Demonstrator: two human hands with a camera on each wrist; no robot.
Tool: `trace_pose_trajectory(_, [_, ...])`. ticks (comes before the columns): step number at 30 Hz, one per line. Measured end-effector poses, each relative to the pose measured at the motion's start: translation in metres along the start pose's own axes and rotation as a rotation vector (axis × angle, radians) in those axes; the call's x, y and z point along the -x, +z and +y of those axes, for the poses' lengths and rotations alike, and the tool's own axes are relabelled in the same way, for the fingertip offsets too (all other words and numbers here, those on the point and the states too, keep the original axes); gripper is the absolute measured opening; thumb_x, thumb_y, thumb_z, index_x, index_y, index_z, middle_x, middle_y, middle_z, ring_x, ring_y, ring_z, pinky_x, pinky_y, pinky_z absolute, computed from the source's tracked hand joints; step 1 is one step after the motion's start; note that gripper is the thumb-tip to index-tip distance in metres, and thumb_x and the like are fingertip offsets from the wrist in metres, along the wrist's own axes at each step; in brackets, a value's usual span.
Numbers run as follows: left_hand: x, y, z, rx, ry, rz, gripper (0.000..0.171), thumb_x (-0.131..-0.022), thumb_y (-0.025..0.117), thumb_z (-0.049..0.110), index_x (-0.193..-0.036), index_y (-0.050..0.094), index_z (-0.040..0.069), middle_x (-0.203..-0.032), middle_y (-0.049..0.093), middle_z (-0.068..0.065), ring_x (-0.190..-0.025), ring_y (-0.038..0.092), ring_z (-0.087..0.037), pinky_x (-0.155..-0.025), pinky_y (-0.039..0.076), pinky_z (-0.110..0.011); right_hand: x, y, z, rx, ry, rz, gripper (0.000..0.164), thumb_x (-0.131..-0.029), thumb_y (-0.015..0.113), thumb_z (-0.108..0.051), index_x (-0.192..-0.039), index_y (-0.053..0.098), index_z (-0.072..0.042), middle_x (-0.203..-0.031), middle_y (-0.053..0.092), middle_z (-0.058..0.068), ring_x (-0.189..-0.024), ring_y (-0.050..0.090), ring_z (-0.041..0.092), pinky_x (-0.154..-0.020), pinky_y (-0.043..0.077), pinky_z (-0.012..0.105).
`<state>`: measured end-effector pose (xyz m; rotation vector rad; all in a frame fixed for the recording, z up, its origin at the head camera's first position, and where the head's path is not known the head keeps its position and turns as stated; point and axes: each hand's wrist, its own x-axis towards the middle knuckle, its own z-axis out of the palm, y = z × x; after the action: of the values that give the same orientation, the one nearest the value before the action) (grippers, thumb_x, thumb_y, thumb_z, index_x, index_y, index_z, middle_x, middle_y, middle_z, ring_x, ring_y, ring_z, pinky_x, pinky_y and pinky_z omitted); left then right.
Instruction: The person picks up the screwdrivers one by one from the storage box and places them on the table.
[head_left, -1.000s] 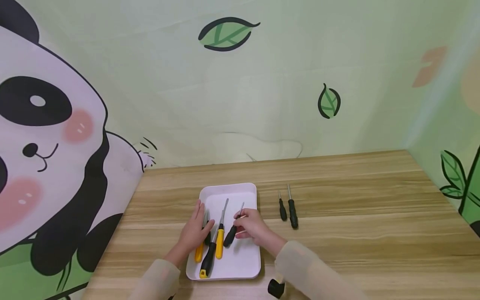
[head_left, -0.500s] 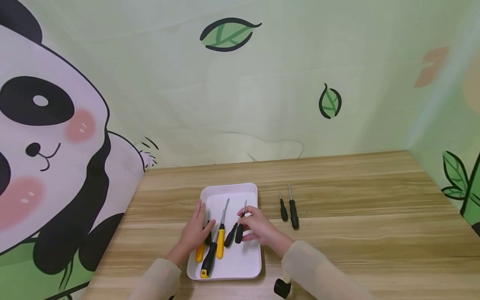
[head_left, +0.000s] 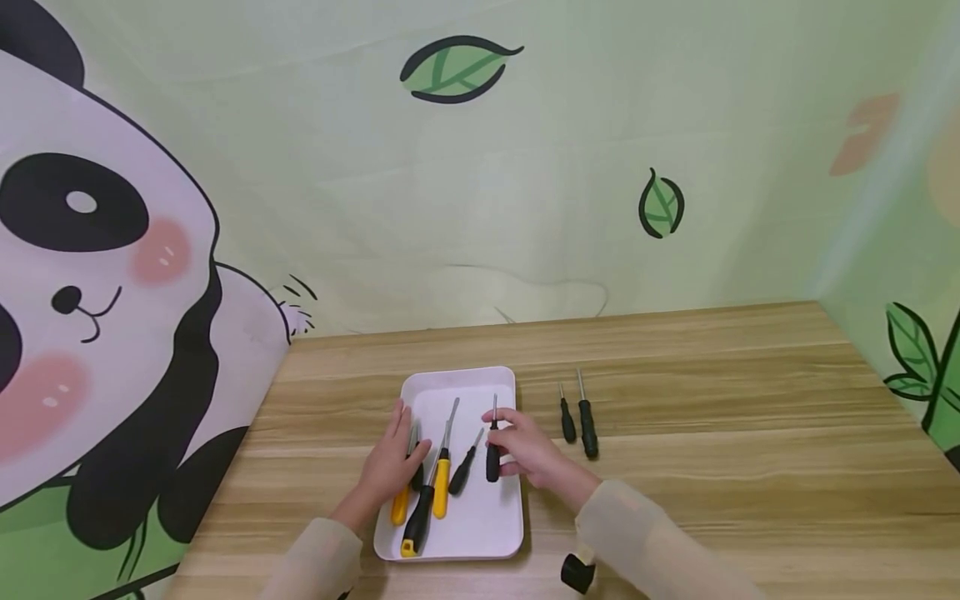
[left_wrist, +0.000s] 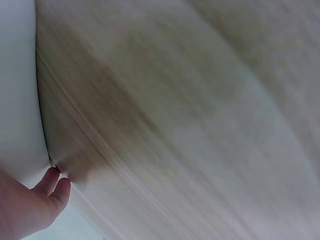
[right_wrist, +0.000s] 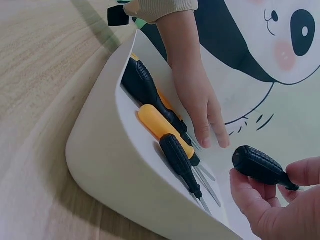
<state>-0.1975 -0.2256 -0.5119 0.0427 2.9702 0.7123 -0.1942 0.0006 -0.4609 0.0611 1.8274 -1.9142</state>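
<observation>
A small black-handled screwdriver (head_left: 492, 462) is pinched between the thumb and fingers of my right hand (head_left: 528, 450), over the right part of the white tray (head_left: 498, 533). In the right wrist view its black handle (right_wrist: 260, 164) points away from the fingertips. My left hand (head_left: 388, 461) lies with straight fingers along the tray's left side, partly covering the tools there. Inside the tray lie another small black screwdriver (head_left: 462, 472), a yellow-handled screwdriver (head_left: 441, 487), a black-and-yellow one (head_left: 417, 521) and a second yellow handle (head_left: 400, 506). Beneath the left hand another dark handle is half hidden.
On the wooden table (head_left: 712, 417), right of the tray, lie a short black screwdriver (head_left: 567, 423) and a longer one (head_left: 588, 429), side by side. A patterned wall hanging (head_left: 360, 192) rises behind the table. A black strap piece (head_left: 577, 573) sits by the right sleeve.
My right hand has moved right, leaving one black screwdriver lying in the tray and now holding another, which has become more upright in the head view. The left hand stays in place.
</observation>
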Motion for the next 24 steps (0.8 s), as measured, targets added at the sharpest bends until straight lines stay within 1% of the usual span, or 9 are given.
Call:
trace_pose_trajectory(7, [0.000, 0.000, -0.001, 0.004, 0.001, -0.005, 0.073, -0.088, 0.049, 0.040, -0.143, 0.015, 0.006, -0.152, 0.002, -0.009, -0.134, 0.025, -0.032, -0.106, 0.028, -0.049, 0.000, -0.008, -0.001, -0.034, -0.031, 0.024, 0.032, -0.087, 0.047, -0.002, -0.119, 0.049, 0.001, -0.079, 0.052, 0.004, -0.067, 0.053, 0.013, -0.052, 0.051, 0.027])
trace_pose_trajectory(11, [0.000, -0.001, 0.000, 0.005, 0.003, -0.007, 0.073, -0.089, 0.049, 0.040, -0.143, 0.015, 0.006, -0.152, 0.002, -0.009, -0.134, 0.025, -0.032, -0.106, 0.028, -0.049, 0.001, -0.013, -0.001, -0.046, -0.034, 0.060, 0.029, -0.086, 0.049, -0.001, -0.115, 0.053, 0.001, -0.081, 0.056, 0.006, -0.071, 0.057, 0.015, -0.056, 0.052, 0.028])
trace_pose_trajectory(15, [0.001, -0.001, 0.000, 0.005, 0.007, -0.003, 0.073, -0.088, 0.050, 0.039, -0.143, 0.015, 0.005, -0.152, 0.003, -0.010, -0.134, 0.025, -0.033, -0.106, 0.028, -0.049, 0.001, -0.019, -0.001, -0.055, -0.039, 0.095, 0.028, -0.085, 0.051, 0.000, -0.113, 0.055, 0.003, -0.085, 0.061, 0.008, -0.074, 0.058, 0.015, -0.058, 0.053, 0.029])
trace_pose_trajectory(18, [0.001, -0.002, 0.001, 0.007, 0.007, -0.001, 0.073, -0.088, 0.050, 0.039, -0.143, 0.016, 0.005, -0.152, 0.004, -0.010, -0.134, 0.025, -0.033, -0.106, 0.027, -0.049, 0.001, -0.024, -0.001, -0.062, -0.044, 0.112, 0.029, -0.084, 0.053, 0.001, -0.112, 0.055, 0.006, -0.086, 0.063, 0.010, -0.072, 0.058, 0.013, -0.057, 0.053, 0.029])
trace_pose_trajectory(24, [0.001, -0.002, 0.001, 0.001, 0.002, -0.003, 0.073, -0.088, 0.049, 0.040, -0.143, 0.016, 0.005, -0.152, 0.003, -0.010, -0.134, 0.025, -0.033, -0.106, 0.028, -0.050, -0.001, -0.033, -0.001, -0.061, -0.035, 0.141, 0.029, -0.083, 0.055, 0.001, -0.111, 0.054, 0.008, -0.082, 0.062, 0.006, -0.069, 0.057, 0.012, -0.058, 0.052, 0.028])
